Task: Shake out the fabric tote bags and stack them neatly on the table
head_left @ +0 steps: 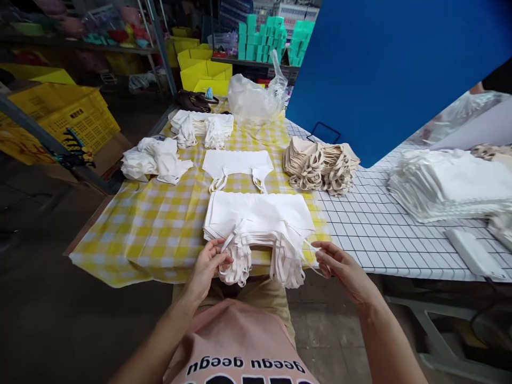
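Note:
A stack of white strappy tops (260, 210) lies at the table's front edge, its straps hanging over toward me. My left hand (208, 265) is closed on a thin strap at the stack's left side. On the other side, my right hand (336, 260) pinches the right strap (307, 250) and holds it out from the pile. Both straps appear to belong to the uppermost top. Just beyond the stack, a single white top (240, 161) is spread flat with its straps toward me.
A beige bundle of strappy tops (320, 162) sits to the right, below a large blue panel (384, 69). Crumpled white garments (154, 159) and another white stack (202, 127) lie at left. Farther back is a clear plastic bag (254, 98). More folded white fabric (452, 181) is at far right.

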The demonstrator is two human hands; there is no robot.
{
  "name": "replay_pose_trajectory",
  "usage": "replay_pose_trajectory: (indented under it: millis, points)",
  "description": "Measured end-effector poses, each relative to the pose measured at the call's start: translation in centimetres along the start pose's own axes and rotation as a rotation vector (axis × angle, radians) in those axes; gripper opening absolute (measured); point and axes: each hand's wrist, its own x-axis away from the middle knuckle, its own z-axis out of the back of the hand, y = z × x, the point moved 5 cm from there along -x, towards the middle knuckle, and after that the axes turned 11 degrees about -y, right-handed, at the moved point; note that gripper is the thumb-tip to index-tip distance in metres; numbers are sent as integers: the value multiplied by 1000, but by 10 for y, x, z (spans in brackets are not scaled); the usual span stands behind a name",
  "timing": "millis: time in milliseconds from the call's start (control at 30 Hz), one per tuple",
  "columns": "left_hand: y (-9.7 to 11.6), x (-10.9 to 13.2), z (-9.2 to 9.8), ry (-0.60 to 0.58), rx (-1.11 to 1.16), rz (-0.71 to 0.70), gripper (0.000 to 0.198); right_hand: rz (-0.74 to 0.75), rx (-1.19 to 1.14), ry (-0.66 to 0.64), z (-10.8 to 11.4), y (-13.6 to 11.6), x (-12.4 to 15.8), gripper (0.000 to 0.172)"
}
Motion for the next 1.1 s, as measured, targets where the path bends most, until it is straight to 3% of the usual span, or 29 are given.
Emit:
replay_pose_trajectory:
  millis: [200, 400, 733, 1100]
  points:
    - [-12, -1, 0, 19, -80, -52, 45, -80, 83, 24, -16, 12, -11, 48]
    - [-14, -6, 3, 113, -224, -33, 31, -115, 123, -55, -28, 15, -20, 42]
    - [-13, -16, 15, 171, -374, -67, 20, -80, 42, -65, -30, 13, -23, 41]
    - [1, -16, 6, 171, -492, -94, 14, -75, 20, -55, -28, 12, -24, 43]
